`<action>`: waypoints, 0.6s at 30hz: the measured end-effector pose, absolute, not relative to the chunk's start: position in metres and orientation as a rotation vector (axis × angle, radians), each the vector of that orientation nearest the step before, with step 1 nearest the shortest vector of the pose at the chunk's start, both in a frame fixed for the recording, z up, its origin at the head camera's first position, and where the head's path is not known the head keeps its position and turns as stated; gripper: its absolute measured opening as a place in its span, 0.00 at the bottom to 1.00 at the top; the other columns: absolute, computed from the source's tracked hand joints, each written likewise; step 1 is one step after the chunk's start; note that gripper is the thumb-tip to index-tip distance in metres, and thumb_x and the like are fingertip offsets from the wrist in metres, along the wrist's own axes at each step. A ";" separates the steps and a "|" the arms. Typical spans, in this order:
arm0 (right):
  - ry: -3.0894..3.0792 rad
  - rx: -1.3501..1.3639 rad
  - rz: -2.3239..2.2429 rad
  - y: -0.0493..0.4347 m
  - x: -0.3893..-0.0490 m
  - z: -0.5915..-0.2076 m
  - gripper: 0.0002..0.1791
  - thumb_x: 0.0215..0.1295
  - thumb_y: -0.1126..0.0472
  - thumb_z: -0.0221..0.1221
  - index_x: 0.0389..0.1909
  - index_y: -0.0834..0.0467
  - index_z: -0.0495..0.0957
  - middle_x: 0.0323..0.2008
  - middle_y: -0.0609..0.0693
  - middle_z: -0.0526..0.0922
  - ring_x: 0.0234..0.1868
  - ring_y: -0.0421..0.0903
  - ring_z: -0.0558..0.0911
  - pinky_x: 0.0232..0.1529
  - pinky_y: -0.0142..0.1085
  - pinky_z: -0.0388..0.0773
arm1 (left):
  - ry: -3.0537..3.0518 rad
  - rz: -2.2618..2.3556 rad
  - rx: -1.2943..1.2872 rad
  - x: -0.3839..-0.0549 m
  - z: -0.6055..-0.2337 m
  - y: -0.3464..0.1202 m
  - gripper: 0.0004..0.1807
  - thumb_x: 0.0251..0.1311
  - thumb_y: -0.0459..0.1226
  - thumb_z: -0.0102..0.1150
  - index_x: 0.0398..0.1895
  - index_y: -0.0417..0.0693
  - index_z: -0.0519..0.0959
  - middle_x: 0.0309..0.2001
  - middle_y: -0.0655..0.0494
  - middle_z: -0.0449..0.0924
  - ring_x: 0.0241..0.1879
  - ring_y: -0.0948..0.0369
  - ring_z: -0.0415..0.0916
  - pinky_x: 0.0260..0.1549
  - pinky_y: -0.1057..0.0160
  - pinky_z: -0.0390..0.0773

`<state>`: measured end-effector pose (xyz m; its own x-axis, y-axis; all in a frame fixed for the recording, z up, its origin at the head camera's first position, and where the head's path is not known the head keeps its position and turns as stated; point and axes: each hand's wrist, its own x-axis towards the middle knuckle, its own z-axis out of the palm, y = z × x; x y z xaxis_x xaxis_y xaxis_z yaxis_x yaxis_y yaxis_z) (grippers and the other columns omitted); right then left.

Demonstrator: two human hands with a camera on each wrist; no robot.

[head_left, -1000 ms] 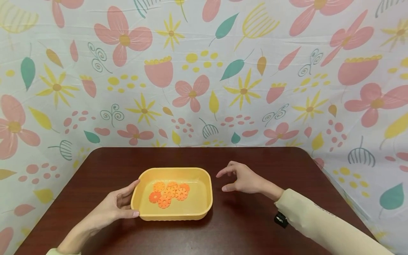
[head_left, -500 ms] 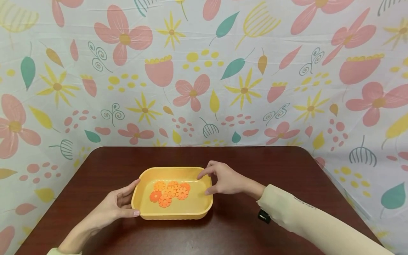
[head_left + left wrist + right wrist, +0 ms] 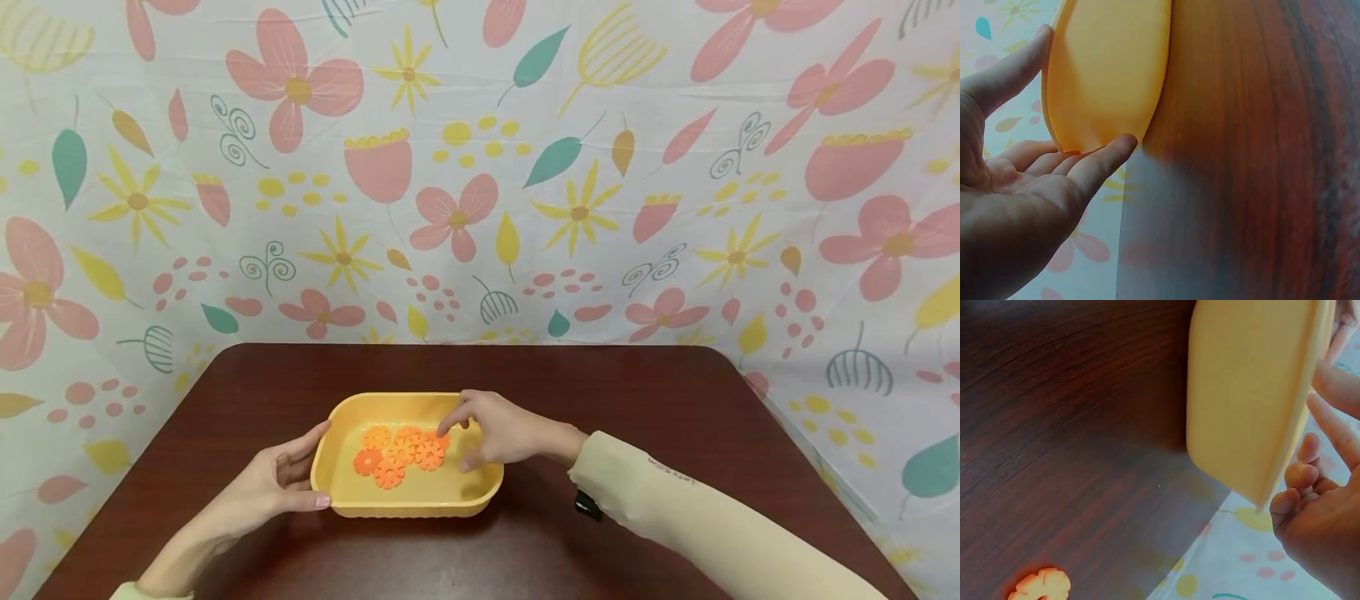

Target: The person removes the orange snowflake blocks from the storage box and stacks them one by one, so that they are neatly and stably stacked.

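Note:
A yellow plastic tray (image 3: 405,510) with raised walls sits on the table, with several orange notched, flower-shaped discs (image 3: 388,473) lying together inside. My left hand (image 3: 258,487) holds the tray's left end, thumb and fingers spread round its corners; the left wrist view shows the same hand (image 3: 1041,181) against the tray wall (image 3: 1110,62). My right hand (image 3: 502,429) reaches over the tray's right wall. Its index finger is at the rightmost disc and its thumb is lower, with a gap between them. In the right wrist view the right hand's (image 3: 1329,506) other fingers are bent, holding nothing.
The dark brown wooden table (image 3: 622,533) has rounded far corners. Behind it hangs a white cloth (image 3: 480,275) with printed flowers. A single orange disc (image 3: 1041,586) lies on the tabletop at the lower left of the right wrist view.
My right hand has moved left from beside the tray to above its inside, up to the rightmost disc. The left hand and the tray have stayed in place.

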<state>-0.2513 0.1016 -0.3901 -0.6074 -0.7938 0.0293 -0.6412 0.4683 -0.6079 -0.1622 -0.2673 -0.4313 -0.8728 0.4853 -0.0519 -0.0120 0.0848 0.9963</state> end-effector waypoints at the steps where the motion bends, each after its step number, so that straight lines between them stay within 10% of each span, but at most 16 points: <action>1: 2.464 -1.222 -0.846 0.100 -0.252 -0.391 0.24 0.53 0.65 0.79 0.53 0.58 0.89 0.44 0.50 0.78 0.47 0.57 0.77 0.45 0.38 0.74 | 1.996 1.843 0.466 -0.162 -0.431 -0.267 0.55 0.64 0.25 0.69 0.85 0.36 0.42 0.81 0.28 0.43 0.67 0.33 0.71 0.53 0.54 0.83; 18: 2.491 -1.226 -0.736 0.074 -0.262 -0.403 0.25 0.50 0.68 0.81 0.52 0.57 0.89 0.44 0.52 0.82 0.46 0.54 0.79 0.47 0.35 0.73 | 1.987 1.846 0.476 -0.164 -0.431 -0.268 0.55 0.63 0.24 0.69 0.85 0.35 0.42 0.80 0.27 0.44 0.67 0.34 0.71 0.52 0.54 0.83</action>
<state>-0.2618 0.0740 -0.4032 -0.6061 -0.7952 -0.0160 -0.6587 0.5132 -0.5502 -0.1636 -0.2677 -0.4311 -0.8682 0.4937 -0.0497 -0.0135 0.0767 0.9970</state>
